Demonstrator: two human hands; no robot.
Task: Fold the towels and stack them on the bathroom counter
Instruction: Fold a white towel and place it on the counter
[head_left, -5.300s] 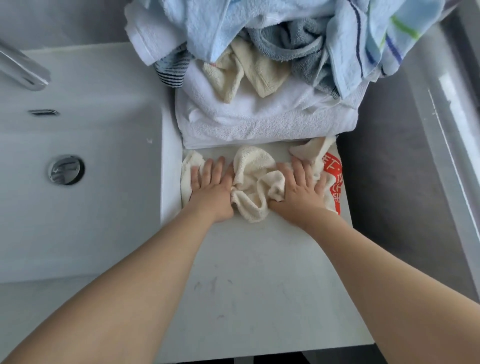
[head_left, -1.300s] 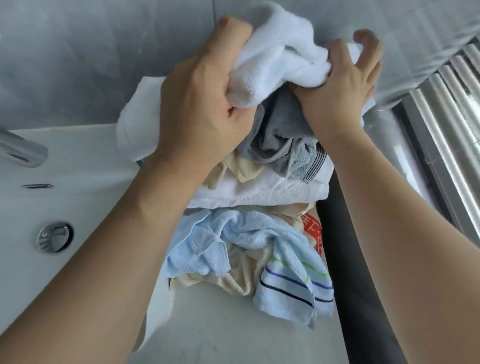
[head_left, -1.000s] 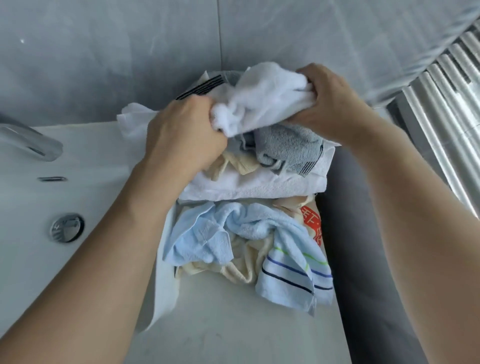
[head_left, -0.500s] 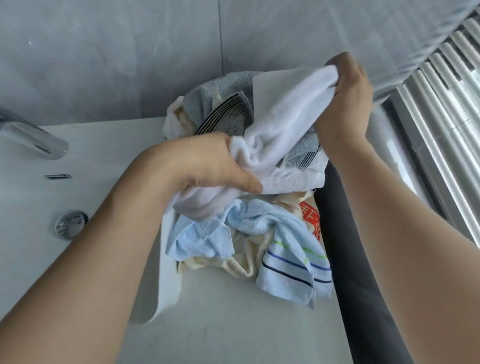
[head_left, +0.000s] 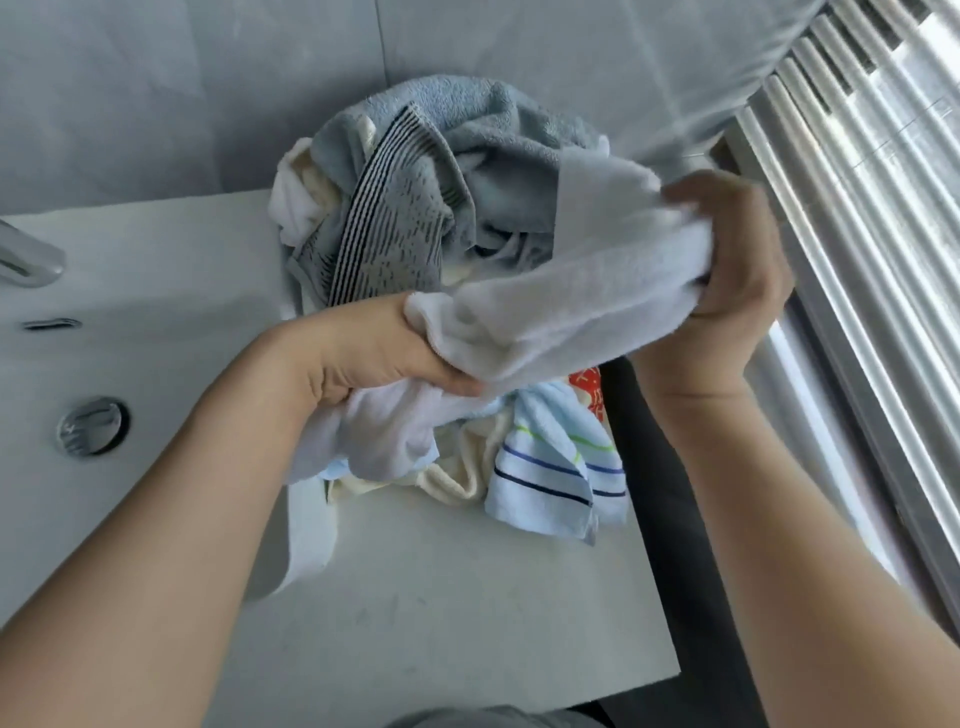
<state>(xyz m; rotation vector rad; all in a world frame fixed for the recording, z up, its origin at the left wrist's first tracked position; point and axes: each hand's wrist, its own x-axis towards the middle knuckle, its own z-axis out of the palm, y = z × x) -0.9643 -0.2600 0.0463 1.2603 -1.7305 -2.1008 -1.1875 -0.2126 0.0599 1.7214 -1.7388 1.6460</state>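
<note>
As the white towel (head_left: 561, 306) comes off the pile (head_left: 415, 218), left hand (head_left: 374, 353) and right hand (head_left: 727, 249) both grip it, bunched. No folding has begun.

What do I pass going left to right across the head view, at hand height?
Faucet → sink drain → left hand → white towel → right hand → window slats.

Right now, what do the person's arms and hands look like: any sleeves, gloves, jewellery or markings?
Both forearms are bare for as far as the frame shows, with no sleeves or cuffs in sight. The left hand and right hand wear no gloves, and no rings, watch or bracelets show on the visible parts of the fingers and wrists. No markings can be made out.
</note>
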